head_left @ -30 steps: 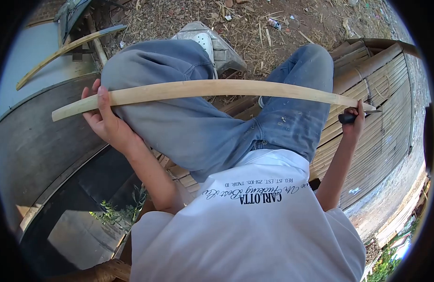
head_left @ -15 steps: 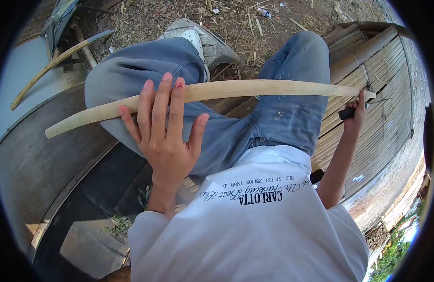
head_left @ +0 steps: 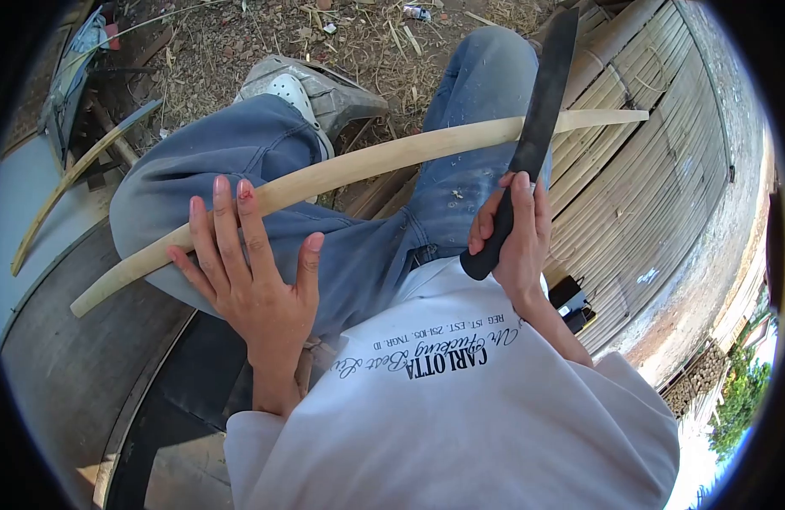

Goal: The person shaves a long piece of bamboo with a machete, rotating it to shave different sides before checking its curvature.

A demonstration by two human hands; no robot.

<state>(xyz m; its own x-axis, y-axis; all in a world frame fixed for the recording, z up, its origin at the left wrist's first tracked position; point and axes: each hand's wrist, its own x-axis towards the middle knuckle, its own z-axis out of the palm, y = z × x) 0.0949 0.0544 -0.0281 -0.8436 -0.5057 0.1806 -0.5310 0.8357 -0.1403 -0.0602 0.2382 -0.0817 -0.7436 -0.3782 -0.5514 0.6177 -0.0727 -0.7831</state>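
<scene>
A long, pale, slightly curved bamboo strip [head_left: 392,155] lies across my jeans, from beyond my left knee to past my right knee. My left hand [head_left: 261,276] lies flat over its left part, fingers stretched and thumb apart. One of those fingertips has a red mark. In my right hand [head_left: 524,242] is a large knife [head_left: 545,102], gripped by its black handle. Its dark blade points up and away from me and overlaps the strip near the right end, hiding a short piece of it.
A slatted bamboo platform [head_left: 639,195] is on my right, with a small black object [head_left: 571,306] near my elbow. Another curved strip [head_left: 78,178] leans at the left. Ahead, scraps litter the dirt ground [head_left: 341,42], and a grey block [head_left: 341,89] sits by my white shoe [head_left: 295,93].
My right hand has come from the strip's far right end toward my body, raising the knife so its blade now shows over the strip. The strip's left end sits lower in view.
</scene>
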